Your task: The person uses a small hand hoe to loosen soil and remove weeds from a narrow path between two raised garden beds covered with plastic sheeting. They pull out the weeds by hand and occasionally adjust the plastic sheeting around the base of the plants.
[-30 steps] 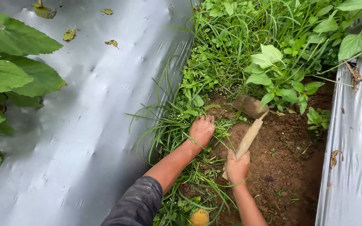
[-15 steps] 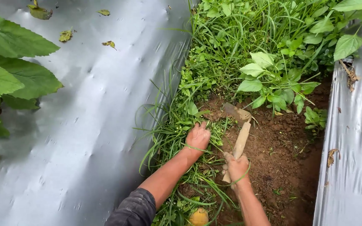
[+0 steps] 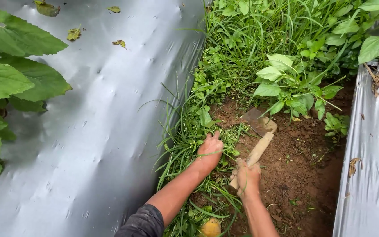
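Observation:
My right hand (image 3: 248,176) grips the wooden handle (image 3: 258,150) of a small hand hoe. Its muddy blade (image 3: 255,120) rests on the brown soil at the foot of a leafy weed (image 3: 281,83). My left hand (image 3: 209,149) presses down on a clump of long grass (image 3: 185,145) beside the hoe, its fingers curled into the blades. Both hands sit in a narrow furrow of bare soil (image 3: 294,162) between two plastic-covered beds.
Silver plastic mulch (image 3: 101,123) covers the bed on the left and another strip (image 3: 369,175) on the right. Large green leaves (image 3: 5,79) hang over the left edge. Dense weeds (image 3: 277,35) fill the furrow ahead. A yellowish round object (image 3: 210,227) lies near my arms.
The hoe blade came down from a raised position onto the soil and was drawn slightly back. My left hand slid a little nearer along the grass.

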